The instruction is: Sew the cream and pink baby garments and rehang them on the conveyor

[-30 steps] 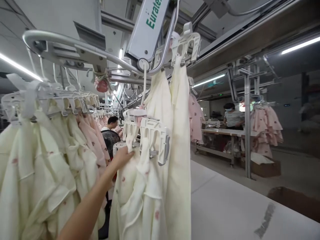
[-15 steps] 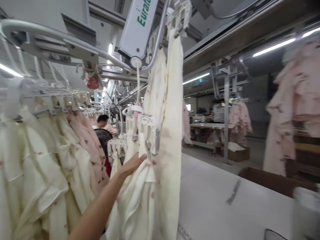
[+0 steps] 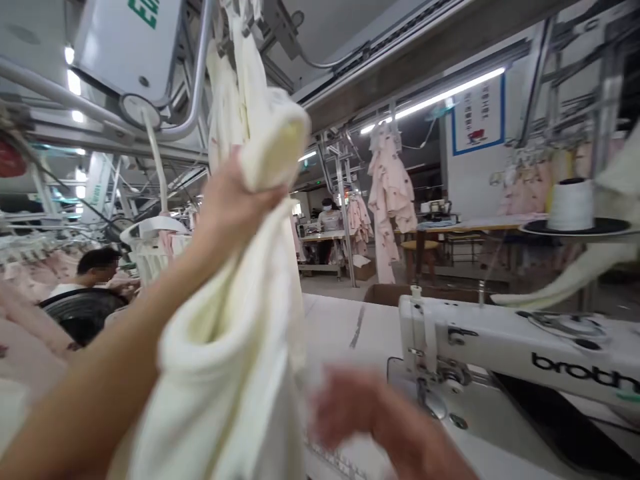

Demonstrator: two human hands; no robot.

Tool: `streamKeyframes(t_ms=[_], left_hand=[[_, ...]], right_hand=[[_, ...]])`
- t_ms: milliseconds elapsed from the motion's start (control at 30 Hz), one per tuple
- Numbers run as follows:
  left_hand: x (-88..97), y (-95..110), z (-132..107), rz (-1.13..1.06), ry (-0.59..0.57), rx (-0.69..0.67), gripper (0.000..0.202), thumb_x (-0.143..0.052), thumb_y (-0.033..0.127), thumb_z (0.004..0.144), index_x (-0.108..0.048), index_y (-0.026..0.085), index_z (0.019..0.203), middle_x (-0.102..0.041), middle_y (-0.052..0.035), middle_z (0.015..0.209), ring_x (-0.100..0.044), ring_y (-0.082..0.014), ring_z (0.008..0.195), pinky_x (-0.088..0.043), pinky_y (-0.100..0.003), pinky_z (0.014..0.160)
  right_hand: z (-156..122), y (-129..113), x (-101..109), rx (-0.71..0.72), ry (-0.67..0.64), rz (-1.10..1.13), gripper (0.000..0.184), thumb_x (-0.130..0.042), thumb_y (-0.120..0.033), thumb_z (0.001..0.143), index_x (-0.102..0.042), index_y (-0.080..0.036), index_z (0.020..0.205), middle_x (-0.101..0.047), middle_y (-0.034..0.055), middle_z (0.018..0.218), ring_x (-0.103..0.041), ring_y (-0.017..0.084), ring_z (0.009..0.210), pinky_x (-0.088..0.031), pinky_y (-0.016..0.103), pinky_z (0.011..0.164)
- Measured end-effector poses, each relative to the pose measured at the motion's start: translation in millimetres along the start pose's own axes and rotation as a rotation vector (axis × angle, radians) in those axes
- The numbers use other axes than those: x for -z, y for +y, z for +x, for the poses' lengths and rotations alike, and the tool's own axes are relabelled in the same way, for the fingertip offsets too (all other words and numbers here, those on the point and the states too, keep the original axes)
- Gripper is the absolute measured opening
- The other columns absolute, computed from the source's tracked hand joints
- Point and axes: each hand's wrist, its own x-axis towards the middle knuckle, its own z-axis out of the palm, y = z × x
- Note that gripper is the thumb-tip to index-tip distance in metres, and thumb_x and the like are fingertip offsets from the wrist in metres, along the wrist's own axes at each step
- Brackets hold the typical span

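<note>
A cream garment point(image 3: 240, 360) hangs down in front of me, its folds and a rounded edge opening toward the camera. My left hand point(image 3: 233, 203) is closed around its upper part, thumb on the near side. Above that hand, more cream fabric point(image 3: 249, 70) is clipped to the overhead carrier. Over the white table point(image 3: 325, 313), to the right of the garment, my right hand point(image 3: 360, 407) is smeared by motion, so its fingers cannot be made out. It appears apart from the cloth.
A white sewing machine point(image 3: 480, 333) stands on the table to the right, with a thread cone point(image 3: 571, 203) behind it. The hanger rail unit point(image 3: 133, 50) is at upper left. A co-worker point(image 3: 95, 270) sits at left, and pink garments point(image 3: 393, 180) hang farther back.
The view has swung right, bringing the sewing machine in. My left hand has gone from reaching at the hung garment to gripping cream cloth closer to me. My right hand has appeared.
</note>
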Motion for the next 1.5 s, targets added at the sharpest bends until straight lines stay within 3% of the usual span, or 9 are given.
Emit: streamKeyframes(t_ms=[133, 233, 333, 467, 567, 700, 833, 1200, 1500], left_hand=[[-63.6, 20.2, 1.8, 0.071, -0.252, -0.055, 0.038, -0.047, 0.048, 0.082, -0.054, 0.015, 0.101, -0.062, -0.0076, 0.086, -0.058, -0.0231, 0.077, -0.047, -0.042, 0.074], [-64.3, 20.1, -11.5, -0.05, -0.364, -0.03, 0.024, -0.04, 0.035, 0.085, -0.055, 0.018, 0.093, -0.062, -0.0037, 0.088, -0.058, -0.0227, 0.083, -0.045, -0.039, 0.079], [-45.0, -3.7, -41.8, -0.244, -0.465, 0.159, 0.03, -0.046, 0.038, 0.081, -0.056, 0.02, 0.103, -0.063, -0.0026, 0.094, -0.059, -0.023, 0.086, -0.047, -0.033, 0.076], [-42.6, -65.2, -110.2, -0.312, -0.697, 0.588, 0.055, -0.047, 0.049, 0.081, -0.042, 0.02, 0.128, -0.064, -0.0073, 0.103, -0.06, -0.0275, 0.093, -0.05, -0.037, 0.076], [-69.3, -90.9, -166.6, -0.058, -0.968, 0.507, 0.063, -0.054, 0.044, 0.077, -0.04, 0.017, 0.132, -0.057, -0.0134, 0.12, -0.05, -0.0328, 0.114, -0.039, -0.047, 0.095], [-120.1, -64.0, -212.0, -0.405, -1.161, 0.284, 0.055, -0.046, 0.046, 0.084, -0.035, 0.028, 0.135, -0.037, -0.0051, 0.141, -0.032, -0.0229, 0.129, -0.025, -0.038, 0.107], [-157.6, -24.6, -233.0, -0.861, -1.387, 0.459, 0.03, -0.053, 0.044, 0.081, -0.06, 0.017, 0.092, -0.062, -0.0025, 0.083, -0.057, -0.0164, 0.078, -0.043, -0.024, 0.068], [-170.6, 3.1, -252.2, -0.769, -1.117, 0.388, 0.013, -0.05, 0.021, 0.081, -0.063, 0.022, 0.082, -0.059, 0.0008, 0.081, -0.053, -0.0124, 0.074, -0.037, -0.022, 0.064], [-170.7, -5.9, -256.7, -0.749, -1.136, 0.412, 0.015, -0.052, 0.018, 0.079, -0.066, 0.022, 0.08, -0.054, -0.0009, 0.076, -0.053, -0.0126, 0.07, -0.037, -0.022, 0.06]], right_hand=[[64.2, -14.2, 31.1, 0.002, 0.252, 0.3, 0.056, -0.046, -0.063, 0.082, -0.043, -0.025, 0.123, -0.053, 0.0081, 0.122, -0.051, 0.026, 0.11, -0.047, 0.039, 0.088], [71.4, 7.8, 46.3, -0.162, 0.418, -0.023, 0.04, -0.054, -0.045, 0.081, -0.047, -0.023, 0.113, -0.06, 0.0084, 0.108, -0.055, 0.029, 0.099, -0.045, 0.045, 0.084], [40.3, 33.3, 56.7, -0.22, 0.457, -0.256, 0.025, -0.05, -0.037, 0.08, -0.053, -0.02, 0.098, -0.062, 0.008, 0.093, -0.057, 0.029, 0.086, -0.044, 0.047, 0.079], [-21.2, 51.0, 62.7, -0.429, 0.118, 0.445, 0.044, -0.057, -0.054, 0.078, -0.058, -0.019, 0.105, -0.064, 0.0071, 0.094, -0.06, 0.026, 0.089, -0.048, 0.037, 0.078], [-51.8, 62.9, 54.6, -0.609, 0.09, 0.718, 0.051, -0.068, -0.057, 0.07, -0.062, -0.02, 0.105, -0.066, 0.0057, 0.093, -0.061, 0.023, 0.089, -0.047, 0.029, 0.077], [-69.3, 81.7, 38.7, -0.556, 0.145, 0.602, 0.043, -0.063, -0.054, 0.078, -0.063, -0.021, 0.107, -0.064, 0.0055, 0.1, -0.059, 0.022, 0.091, -0.045, 0.03, 0.082], [-90.1, 87.8, 39.8, -0.549, 0.291, 0.4, 0.039, -0.053, -0.052, 0.085, -0.061, -0.022, 0.109, -0.062, 0.0059, 0.105, -0.056, 0.024, 0.095, -0.044, 0.032, 0.085], [-82.3, 69.5, 64.9, -0.469, 0.373, -0.245, 0.026, -0.049, -0.036, 0.087, -0.06, -0.027, 0.109, -0.058, 0.0035, 0.107, -0.053, 0.02, 0.098, -0.041, 0.03, 0.087], [-57.5, 87.0, 73.1, -0.664, 0.275, 0.148, 0.008, -0.062, -0.022, 0.07, -0.058, -0.015, 0.067, -0.054, -0.0034, 0.061, -0.047, 0.01, 0.058, -0.035, 0.02, 0.055]])
